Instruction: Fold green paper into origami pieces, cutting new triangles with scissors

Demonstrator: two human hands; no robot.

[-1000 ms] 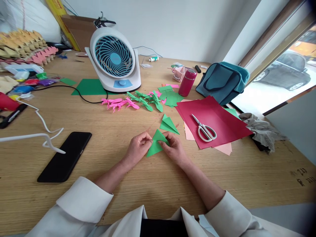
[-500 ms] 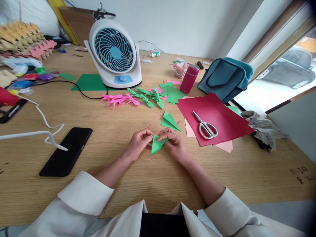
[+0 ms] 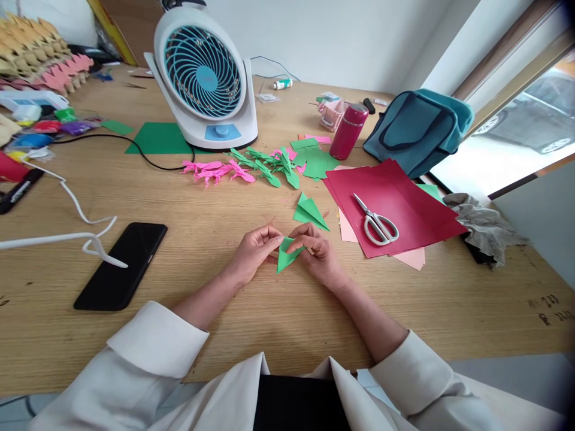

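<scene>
A small folded piece of green paper (image 3: 286, 257) is held between my two hands above the wooden table. My left hand (image 3: 254, 254) pinches its upper left corner between thumb and fingers. On the other side, my right hand (image 3: 320, 256) grips the paper's right edge with bent fingers, which cover part of it. Just beyond my fingers lies another folded green paper (image 3: 311, 212), pointed at its right end. Farther back are several pink folded paper figures (image 3: 218, 172) and green folded paper figures (image 3: 265, 165), heaped partly together.
White-handled scissors (image 3: 380, 226) rest on red paper sheets (image 3: 417, 215) at the right. A black phone (image 3: 121, 266) lies left under a white cable (image 3: 63, 241). Behind stand a fan (image 3: 206, 78), a red flask (image 3: 349, 131) and a teal bag (image 3: 417, 131).
The camera view has tilted down slightly, so the table things sit higher in the picture. Both hands keep hold of the green paper, its lower tip turned a little.
</scene>
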